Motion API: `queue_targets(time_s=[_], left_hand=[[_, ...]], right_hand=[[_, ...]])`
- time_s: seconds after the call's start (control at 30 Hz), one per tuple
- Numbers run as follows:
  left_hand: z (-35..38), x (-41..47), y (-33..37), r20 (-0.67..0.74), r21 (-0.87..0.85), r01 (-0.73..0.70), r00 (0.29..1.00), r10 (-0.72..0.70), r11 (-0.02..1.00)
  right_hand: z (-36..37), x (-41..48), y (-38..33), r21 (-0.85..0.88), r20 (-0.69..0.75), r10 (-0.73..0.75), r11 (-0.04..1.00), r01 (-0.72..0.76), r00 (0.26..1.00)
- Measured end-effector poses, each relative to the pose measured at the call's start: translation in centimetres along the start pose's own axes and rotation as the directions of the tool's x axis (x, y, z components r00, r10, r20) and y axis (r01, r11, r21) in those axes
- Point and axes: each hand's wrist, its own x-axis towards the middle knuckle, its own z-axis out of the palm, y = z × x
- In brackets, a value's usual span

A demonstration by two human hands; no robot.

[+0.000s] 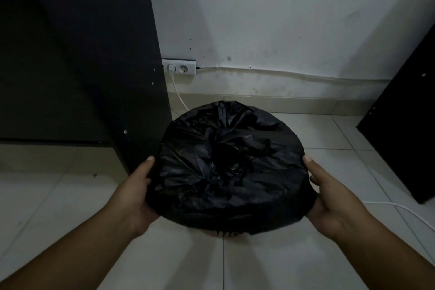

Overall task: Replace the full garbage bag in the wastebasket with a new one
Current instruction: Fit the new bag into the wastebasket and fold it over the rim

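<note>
A round wastebasket [227,233] is almost wholly covered by a crumpled black garbage bag [230,167] stretched over its rim. Only a thin strip of the basket wall shows under the bag's near edge. My left hand [136,195] presses against the bag-covered rim on the left side, thumb on top. On the opposite side, my right hand [329,198] grips the rim in the same way. Whether the basket rests on the floor or is lifted off it I cannot tell.
A dark cabinet panel [98,59] stands close on the left, another dark panel [400,139] on the right. A wall socket [180,67] with a white cable [180,96] sits behind the basket. A second white cable [404,209] lies on the tiled floor [270,266] at right.
</note>
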Motion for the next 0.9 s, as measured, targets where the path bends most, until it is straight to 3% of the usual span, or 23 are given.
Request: queue_targets(time_s=[0.2, 0.33, 0.47, 0.53, 0.67, 0.8, 0.9], left_hand=[[-1.3, -1.0, -0.9, 0.088, 0.022, -0.054, 0.995, 0.052, 0.998], [-1.4, -2.0, -2.0, 0.079, 0.112, -0.131, 0.989, 0.122, 0.985], [-0.4, -3.9, -4.0, 0.023, 0.167, -0.317, 0.948, 0.317, 0.934], [0.5, -4.7, -5.5, 0.051, 0.216, -0.400, 0.915, 0.399, 0.891], [2.3, -6.5, -7.6, 0.085, 0.193, -0.394, 0.919, 0.384, 0.899], [2.2, -5.9, -7.4, 0.094, 0.075, -0.313, 0.947, 0.306, 0.947], [1.4, -4.9, -6.6, 0.098, -0.026, -0.290, 0.952, 0.291, 0.957]], right_hand=[[-1.6, -0.6, 2.0, 0.050, 0.063, -0.054, 0.997, 0.051, 0.997], [-2.4, -1.2, 2.4, -0.074, 0.001, -0.201, 0.977, 0.201, 0.980], [-1.5, -2.8, 4.6, -0.346, -0.070, -0.507, 0.820, 0.456, 0.859], [-1.2, -3.6, 6.4, -0.443, -0.039, -0.572, 0.745, 0.499, 0.819], [-0.6, -3.7, 8.6, -0.517, 0.040, -0.554, 0.701, 0.492, 0.831], [-0.2, -3.8, 8.3, -0.337, -0.025, -0.400, 0.866, 0.369, 0.916], [-0.4, -3.7, 8.0, -0.192, 0.014, -0.279, 0.942, 0.277, 0.960]])
